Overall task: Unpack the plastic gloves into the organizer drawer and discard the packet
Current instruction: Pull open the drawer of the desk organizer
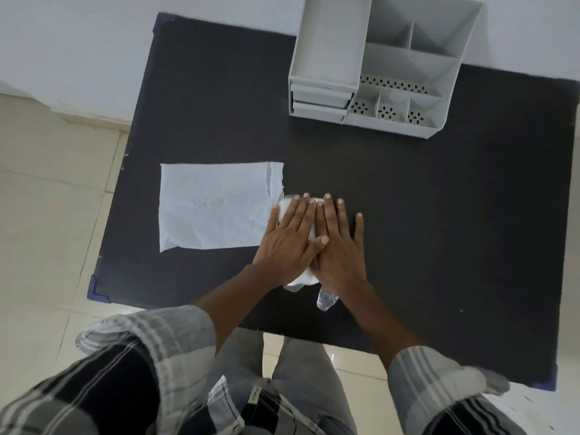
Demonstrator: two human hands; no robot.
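A bundle of clear plastic gloves (324, 298) lies on the black table (439, 215) near its front edge, mostly covered by my hands. My left hand (288, 240) and my right hand (339, 246) both press flat on the bundle, fingers straight, side by side, the left thumb overlapping the right hand. A flat white packet (213, 205) lies just left of my hands, its torn end touching the gloves. The grey organizer (408, 58) stands at the table's far side, with two closed drawers (320, 103) on its left front.
The organizer has several open compartments with perforated bottoms on its right. Pale floor tiles (47, 199) surround the table on the left and front. A white wall (78, 42) runs behind the table. My checked sleeves and grey trousers fill the bottom of the view.
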